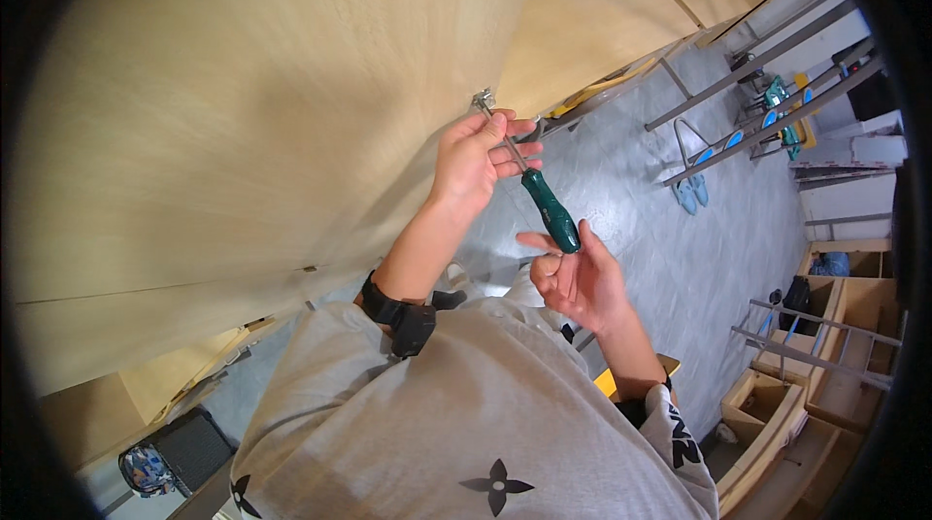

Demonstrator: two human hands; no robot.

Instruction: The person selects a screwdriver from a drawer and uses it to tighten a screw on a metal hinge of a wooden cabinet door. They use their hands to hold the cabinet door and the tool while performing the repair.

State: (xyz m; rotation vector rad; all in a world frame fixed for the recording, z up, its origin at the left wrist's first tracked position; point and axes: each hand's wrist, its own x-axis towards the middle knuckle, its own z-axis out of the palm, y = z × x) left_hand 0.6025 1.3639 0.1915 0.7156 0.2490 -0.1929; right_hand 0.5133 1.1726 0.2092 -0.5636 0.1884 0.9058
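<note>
A screwdriver with a dark green handle (550,210) slants from the upper left toward my right hand. Its metal shaft passes between the thumb and fingers of my left hand (468,159), which pinch it loosely. The tip meets a small metal hinge-like fitting (483,99) at the edge of a large wooden panel (291,132). At the handle's butt end is my right hand (584,283), thumb on one side and bent fingers under it, with one finger stretched out. Whether the tip sits in a screw is too small to tell.
Beyond the panel edge is an open wooden cabinet (582,20). Metal bed-frame bars (767,117) cross the right side, above blue slippers (691,192) on the grey floor (631,170). Wooden shelving (777,403) stands at lower right. A dark bag (189,452) lies lower left.
</note>
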